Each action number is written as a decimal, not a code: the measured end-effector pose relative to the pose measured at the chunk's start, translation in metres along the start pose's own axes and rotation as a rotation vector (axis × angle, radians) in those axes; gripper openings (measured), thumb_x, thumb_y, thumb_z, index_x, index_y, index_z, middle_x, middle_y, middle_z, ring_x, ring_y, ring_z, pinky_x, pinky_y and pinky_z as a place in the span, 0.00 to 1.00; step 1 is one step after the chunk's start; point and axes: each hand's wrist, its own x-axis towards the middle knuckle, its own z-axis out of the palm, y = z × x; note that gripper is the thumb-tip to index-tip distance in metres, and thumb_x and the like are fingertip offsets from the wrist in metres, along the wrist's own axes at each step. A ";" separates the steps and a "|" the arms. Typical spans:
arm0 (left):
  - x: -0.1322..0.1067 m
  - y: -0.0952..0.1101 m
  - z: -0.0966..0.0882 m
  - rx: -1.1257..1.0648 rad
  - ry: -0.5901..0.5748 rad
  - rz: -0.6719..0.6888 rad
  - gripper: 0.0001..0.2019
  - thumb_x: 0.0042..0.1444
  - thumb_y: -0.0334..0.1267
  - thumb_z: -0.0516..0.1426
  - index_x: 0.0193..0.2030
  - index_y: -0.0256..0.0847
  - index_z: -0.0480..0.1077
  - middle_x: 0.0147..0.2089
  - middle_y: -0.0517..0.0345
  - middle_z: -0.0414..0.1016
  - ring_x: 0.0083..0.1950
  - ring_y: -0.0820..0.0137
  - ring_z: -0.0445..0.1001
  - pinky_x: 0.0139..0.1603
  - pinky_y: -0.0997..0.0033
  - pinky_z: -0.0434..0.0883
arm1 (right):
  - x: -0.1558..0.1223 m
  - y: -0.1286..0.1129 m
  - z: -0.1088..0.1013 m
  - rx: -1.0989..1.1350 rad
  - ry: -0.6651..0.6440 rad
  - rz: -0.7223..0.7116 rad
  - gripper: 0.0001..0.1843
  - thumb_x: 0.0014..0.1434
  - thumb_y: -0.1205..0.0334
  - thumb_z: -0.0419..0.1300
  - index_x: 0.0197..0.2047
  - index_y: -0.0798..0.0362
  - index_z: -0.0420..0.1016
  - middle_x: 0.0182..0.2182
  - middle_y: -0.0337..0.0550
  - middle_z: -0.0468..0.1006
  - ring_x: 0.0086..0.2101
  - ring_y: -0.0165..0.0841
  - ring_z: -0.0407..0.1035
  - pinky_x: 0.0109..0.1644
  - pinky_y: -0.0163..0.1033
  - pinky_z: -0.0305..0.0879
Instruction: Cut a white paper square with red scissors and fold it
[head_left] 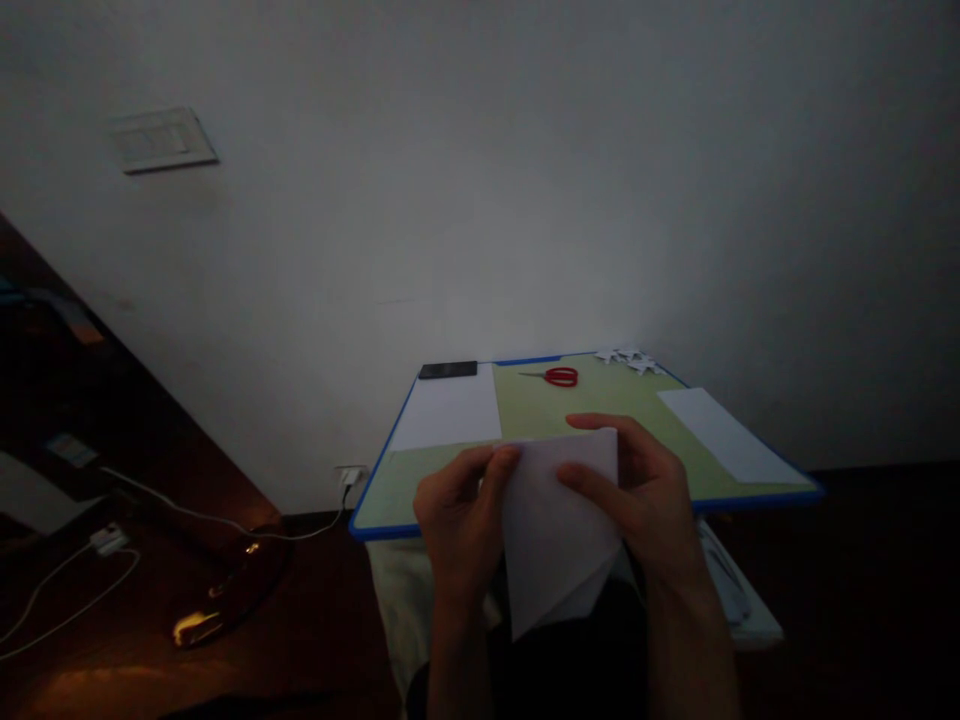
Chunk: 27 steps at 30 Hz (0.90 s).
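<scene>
A folded sheet of white paper (559, 530) is held up between my two hands, in front of the table's near edge. My left hand (463, 510) pinches its upper left corner between thumb and fingers. On the other side, my right hand (637, 490) grips the upper right part, thumb on the near face and fingers behind. The paper's lower end comes to a point, with a second layer showing at the lower right. Beyond the hands, red-handled scissors (559, 377) lie on the green tabletop (536, 405).
White sheets lie at the table's left (450, 410) and a folded strip (724, 435) at its right. White paper cut-outs (634, 360) sit at the back right, a dark flat object (448, 370) at the back left. A cable (225, 520) runs to a wall socket.
</scene>
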 end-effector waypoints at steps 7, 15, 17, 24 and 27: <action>0.000 -0.001 0.002 -0.039 0.006 0.011 0.09 0.60 0.42 0.68 0.30 0.45 0.84 0.28 0.61 0.85 0.29 0.69 0.83 0.33 0.74 0.78 | 0.000 0.001 -0.001 0.003 -0.008 0.009 0.24 0.48 0.55 0.81 0.48 0.43 0.83 0.36 0.39 0.85 0.34 0.39 0.79 0.35 0.42 0.76; 0.000 -0.007 -0.001 -0.077 0.017 0.001 0.06 0.60 0.42 0.69 0.34 0.45 0.84 0.32 0.59 0.86 0.33 0.67 0.84 0.36 0.71 0.81 | -0.001 0.004 -0.005 0.020 -0.028 -0.188 0.24 0.56 0.61 0.77 0.54 0.39 0.77 0.44 0.40 0.82 0.41 0.38 0.77 0.44 0.44 0.77; 0.000 -0.007 -0.002 -0.045 0.016 0.049 0.05 0.60 0.42 0.69 0.35 0.46 0.84 0.33 0.60 0.87 0.34 0.67 0.84 0.38 0.70 0.81 | -0.003 0.004 -0.009 -0.025 -0.040 -0.265 0.18 0.58 0.62 0.75 0.50 0.40 0.77 0.43 0.40 0.80 0.41 0.38 0.76 0.44 0.43 0.76; 0.003 0.009 -0.007 0.080 -0.170 0.305 0.05 0.63 0.35 0.67 0.35 0.47 0.83 0.32 0.63 0.86 0.32 0.70 0.84 0.38 0.73 0.79 | -0.010 -0.015 -0.029 -0.474 -0.379 -0.356 0.08 0.62 0.60 0.73 0.34 0.47 0.78 0.44 0.43 0.79 0.43 0.40 0.76 0.46 0.44 0.74; 0.003 0.009 -0.012 0.133 -0.287 0.364 0.04 0.64 0.36 0.67 0.37 0.48 0.84 0.32 0.62 0.87 0.31 0.69 0.84 0.36 0.74 0.79 | -0.013 -0.018 -0.037 -0.581 -0.556 -0.281 0.10 0.64 0.61 0.71 0.29 0.48 0.81 0.40 0.42 0.81 0.39 0.38 0.77 0.42 0.41 0.74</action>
